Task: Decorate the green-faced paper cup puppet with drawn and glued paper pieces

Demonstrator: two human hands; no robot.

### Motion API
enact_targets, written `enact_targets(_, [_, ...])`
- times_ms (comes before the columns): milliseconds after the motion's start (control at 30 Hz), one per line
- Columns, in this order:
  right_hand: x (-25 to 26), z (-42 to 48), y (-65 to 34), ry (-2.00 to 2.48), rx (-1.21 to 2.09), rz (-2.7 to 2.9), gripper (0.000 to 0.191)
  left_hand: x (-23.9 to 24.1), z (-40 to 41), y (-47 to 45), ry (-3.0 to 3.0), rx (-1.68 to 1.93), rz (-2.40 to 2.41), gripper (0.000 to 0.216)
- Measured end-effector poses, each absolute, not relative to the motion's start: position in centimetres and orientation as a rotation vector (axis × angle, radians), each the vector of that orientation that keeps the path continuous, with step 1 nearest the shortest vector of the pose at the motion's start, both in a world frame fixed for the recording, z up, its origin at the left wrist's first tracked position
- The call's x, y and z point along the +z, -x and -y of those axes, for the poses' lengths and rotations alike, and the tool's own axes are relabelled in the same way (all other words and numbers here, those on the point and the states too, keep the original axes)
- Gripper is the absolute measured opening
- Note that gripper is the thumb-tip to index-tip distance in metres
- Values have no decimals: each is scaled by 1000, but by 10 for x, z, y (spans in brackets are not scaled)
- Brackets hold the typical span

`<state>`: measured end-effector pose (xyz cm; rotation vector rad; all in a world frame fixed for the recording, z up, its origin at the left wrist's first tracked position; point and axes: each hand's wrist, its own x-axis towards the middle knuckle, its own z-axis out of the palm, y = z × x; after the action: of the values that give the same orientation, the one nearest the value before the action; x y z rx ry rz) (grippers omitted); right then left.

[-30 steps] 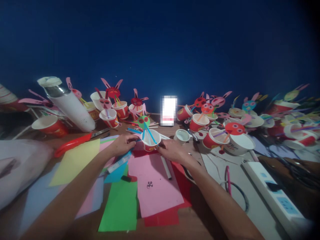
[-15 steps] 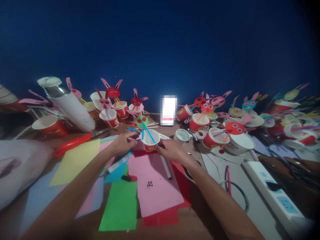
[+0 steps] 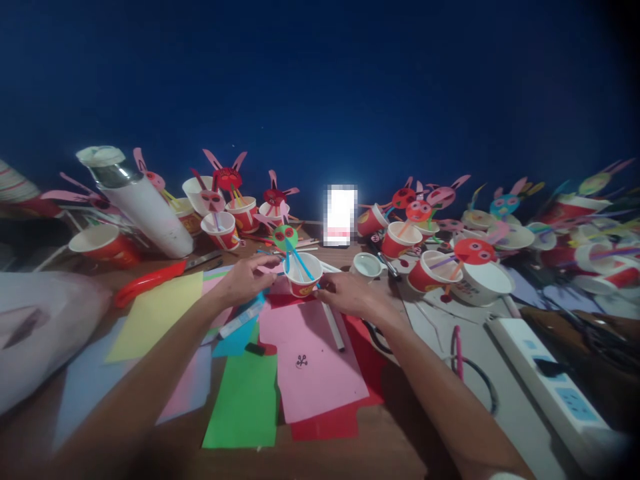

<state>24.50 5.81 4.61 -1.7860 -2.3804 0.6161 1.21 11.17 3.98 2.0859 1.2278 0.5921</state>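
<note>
A red-and-white paper cup (image 3: 303, 285) stands upright between my hands, above the top edge of a pink paper sheet (image 3: 320, 373). Blue strips (image 3: 300, 260) lean inside it, topped by a green round face (image 3: 285, 237) with red eyes and pink ears. My left hand (image 3: 247, 279) has its fingertips at the cup's left side, thumb and index finger bent towards it. On the opposite side, my right hand (image 3: 347, 292) pinches the cup's wall low down, its fingertips partly hidden. A white marker (image 3: 334, 327) lies just below my right hand.
Similar decorated cups (image 3: 220, 230) line the back on both sides of a bright blurred phone (image 3: 340, 215). A leaning white flask (image 3: 145, 217), red-handled cutter (image 3: 150, 283) and coloured sheets (image 3: 243, 400) lie left. A small white cup (image 3: 367, 265) and power strip (image 3: 545, 373) are right.
The whole view has shifted slightly, moving things a little up and right. My left hand's fingers reach a bit further along the cup's side; the cup stays between my hands.
</note>
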Motion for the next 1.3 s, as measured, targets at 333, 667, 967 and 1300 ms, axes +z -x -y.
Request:
enact_targets(333, [56, -58, -260, 1912, 531, 2310, 40, 52, -92, 0, -2159, 631, -1250, 31])
enact_targets(667, [53, -17, -264, 1776, 498, 2262, 20, 40, -25, 0, -2324, 471, -1027, 25])
enact_targets(967, [13, 17, -212, 1459, 427, 2600, 13, 24, -10, -11, -2160, 454, -1104, 24])
enact_targets(1300, [-3, 22, -206, 1388, 318, 2673, 10, 16, -13, -6, -1907, 483, -1168, 20])
